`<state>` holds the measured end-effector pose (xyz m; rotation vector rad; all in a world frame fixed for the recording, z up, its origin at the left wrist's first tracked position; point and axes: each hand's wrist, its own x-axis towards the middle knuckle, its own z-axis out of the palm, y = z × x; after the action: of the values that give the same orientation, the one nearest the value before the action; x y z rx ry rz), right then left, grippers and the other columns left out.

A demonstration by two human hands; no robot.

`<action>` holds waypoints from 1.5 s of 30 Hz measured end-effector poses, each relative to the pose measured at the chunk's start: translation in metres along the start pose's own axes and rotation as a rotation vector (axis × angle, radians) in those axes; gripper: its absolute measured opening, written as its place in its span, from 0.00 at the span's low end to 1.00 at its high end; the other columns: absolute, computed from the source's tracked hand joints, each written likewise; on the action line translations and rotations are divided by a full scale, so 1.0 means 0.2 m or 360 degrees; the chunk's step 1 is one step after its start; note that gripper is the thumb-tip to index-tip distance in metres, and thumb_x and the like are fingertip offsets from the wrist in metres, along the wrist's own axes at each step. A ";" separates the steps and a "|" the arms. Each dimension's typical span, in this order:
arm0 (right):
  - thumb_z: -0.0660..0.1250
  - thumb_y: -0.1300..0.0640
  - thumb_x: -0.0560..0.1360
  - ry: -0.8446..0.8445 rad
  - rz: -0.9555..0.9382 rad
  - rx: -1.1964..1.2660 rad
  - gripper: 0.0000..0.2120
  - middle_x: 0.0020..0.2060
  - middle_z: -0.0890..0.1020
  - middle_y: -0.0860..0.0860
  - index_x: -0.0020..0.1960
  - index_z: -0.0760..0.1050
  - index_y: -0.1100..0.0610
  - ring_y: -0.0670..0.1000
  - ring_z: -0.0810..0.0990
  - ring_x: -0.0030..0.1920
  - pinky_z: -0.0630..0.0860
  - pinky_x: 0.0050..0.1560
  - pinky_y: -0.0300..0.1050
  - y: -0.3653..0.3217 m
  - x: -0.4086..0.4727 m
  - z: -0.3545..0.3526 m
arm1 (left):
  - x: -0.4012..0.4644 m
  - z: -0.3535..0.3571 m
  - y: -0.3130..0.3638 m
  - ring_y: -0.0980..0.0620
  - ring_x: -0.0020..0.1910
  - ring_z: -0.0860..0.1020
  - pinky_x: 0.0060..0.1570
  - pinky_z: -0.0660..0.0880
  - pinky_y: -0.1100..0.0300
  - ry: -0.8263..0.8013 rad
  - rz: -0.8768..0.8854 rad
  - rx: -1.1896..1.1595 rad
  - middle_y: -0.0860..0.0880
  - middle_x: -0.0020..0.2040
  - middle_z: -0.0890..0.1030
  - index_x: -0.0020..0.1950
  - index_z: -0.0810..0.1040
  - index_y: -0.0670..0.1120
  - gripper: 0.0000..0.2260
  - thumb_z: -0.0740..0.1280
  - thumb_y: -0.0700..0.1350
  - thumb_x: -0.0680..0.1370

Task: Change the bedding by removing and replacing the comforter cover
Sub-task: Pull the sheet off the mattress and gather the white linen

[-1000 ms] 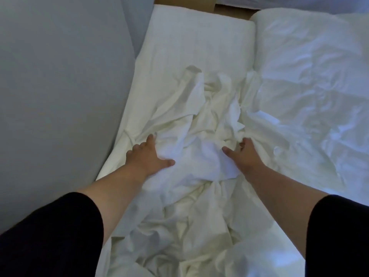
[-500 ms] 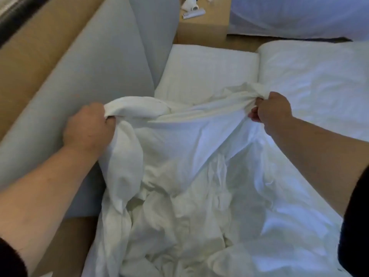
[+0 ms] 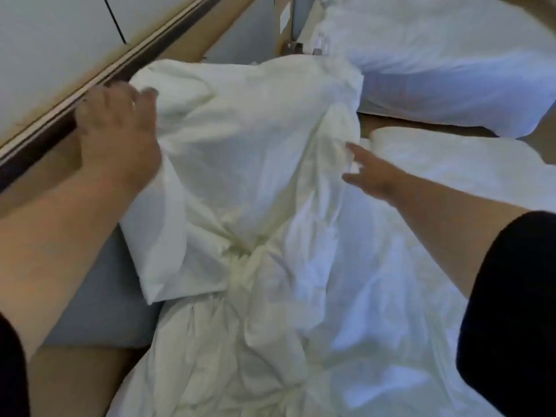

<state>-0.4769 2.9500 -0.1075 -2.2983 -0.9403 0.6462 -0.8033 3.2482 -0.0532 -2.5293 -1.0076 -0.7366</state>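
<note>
The white comforter cover point(image 3: 255, 136) is bunched and raised in the air in front of me, and its lower part trails down onto the bed point(image 3: 346, 341). My left hand point(image 3: 117, 133) is at the cover's upper left corner with fingers spread against the cloth, blurred by motion. At the cover's right edge, my right hand point(image 3: 371, 173) has straight, splayed fingers, and its fingertips just touch the fabric. Neither hand visibly grips the cover.
A white pillow or folded comforter point(image 3: 457, 176) lies on the bed to the right. A second bed with white bedding point(image 3: 436, 55) stands beyond. A grey padded headboard point(image 3: 102, 299) and a wooden wall ledge point(image 3: 90, 82) run along the left. Small items sit on a nightstand point(image 3: 298, 48).
Both hands first pressed on the crumpled cover, then gripped it and lifted it. Now the fingers have opened, the cover billows higher and further forward, and my view has swung upward.
</note>
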 end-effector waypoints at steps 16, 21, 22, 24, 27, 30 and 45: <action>0.74 0.45 0.73 0.0237 0.1482 -0.0279 0.44 0.76 0.58 0.55 0.79 0.53 0.54 0.61 0.62 0.74 0.67 0.68 0.61 1.33 -1.38 0.78 | -1.57 0.47 0.97 0.49 0.53 0.73 0.56 0.73 0.54 -0.2178 0.0511 -0.0785 0.50 0.55 0.74 0.60 0.72 0.49 0.11 0.60 0.48 0.79; 0.74 0.48 0.72 0.0681 0.1531 -0.0048 0.39 0.73 0.64 0.57 0.77 0.60 0.55 0.63 0.66 0.71 0.71 0.64 0.61 1.49 -1.43 0.75 | -1.58 0.42 1.27 0.48 0.61 0.73 0.58 0.73 0.55 -0.2014 0.0521 -0.0888 0.49 0.59 0.75 0.67 0.72 0.48 0.17 0.63 0.52 0.80; 0.75 0.45 0.72 0.0609 0.1591 -0.0026 0.41 0.73 0.65 0.58 0.77 0.58 0.54 0.63 0.66 0.71 0.70 0.64 0.61 1.53 -1.45 0.75 | -1.60 0.41 1.34 0.48 0.62 0.73 0.59 0.72 0.55 -0.1996 0.0537 -0.0907 0.48 0.60 0.75 0.68 0.71 0.48 0.18 0.64 0.52 0.80; 0.75 0.40 0.70 0.0285 0.1652 0.0093 0.43 0.69 0.70 0.59 0.76 0.61 0.57 0.63 0.70 0.68 0.72 0.64 0.57 1.60 -1.47 0.78 | -1.64 0.41 1.48 0.48 0.64 0.73 0.60 0.72 0.54 -0.2035 0.0558 -0.0927 0.48 0.63 0.75 0.70 0.71 0.48 0.20 0.64 0.53 0.80; 0.76 0.50 0.70 0.0023 0.1524 0.0465 0.28 0.58 0.79 0.59 0.66 0.74 0.62 0.61 0.79 0.58 0.77 0.58 0.53 1.64 -1.51 0.81 | -1.71 0.37 1.67 0.48 0.64 0.73 0.61 0.71 0.55 -0.2200 0.0537 -0.0943 0.49 0.63 0.73 0.70 0.71 0.48 0.20 0.64 0.55 0.80; 0.70 0.54 0.66 -0.0023 0.1231 0.0569 0.16 0.44 0.83 0.52 0.53 0.80 0.55 0.55 0.82 0.48 0.80 0.49 0.49 1.51 -1.57 0.74 | -1.75 0.27 1.82 0.52 0.55 0.77 0.54 0.72 0.58 -0.2230 0.0397 -0.1056 0.51 0.57 0.76 0.60 0.76 0.49 0.13 0.63 0.55 0.81; 0.65 0.42 0.76 -0.0932 -0.0252 0.0142 0.20 0.53 0.78 0.53 0.60 0.62 0.51 0.55 0.77 0.50 0.73 0.49 0.51 0.39 -1.78 0.46 | -1.23 -0.49 1.62 0.40 0.48 0.83 0.48 0.80 0.48 -0.1564 -0.2341 -0.2069 0.41 0.48 0.85 0.57 0.79 0.40 0.15 0.65 0.52 0.82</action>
<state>-0.7227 2.6685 -0.1484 -1.9553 -1.3047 1.2990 -0.7605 2.8414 -0.1460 -2.4405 -3.9581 -0.2947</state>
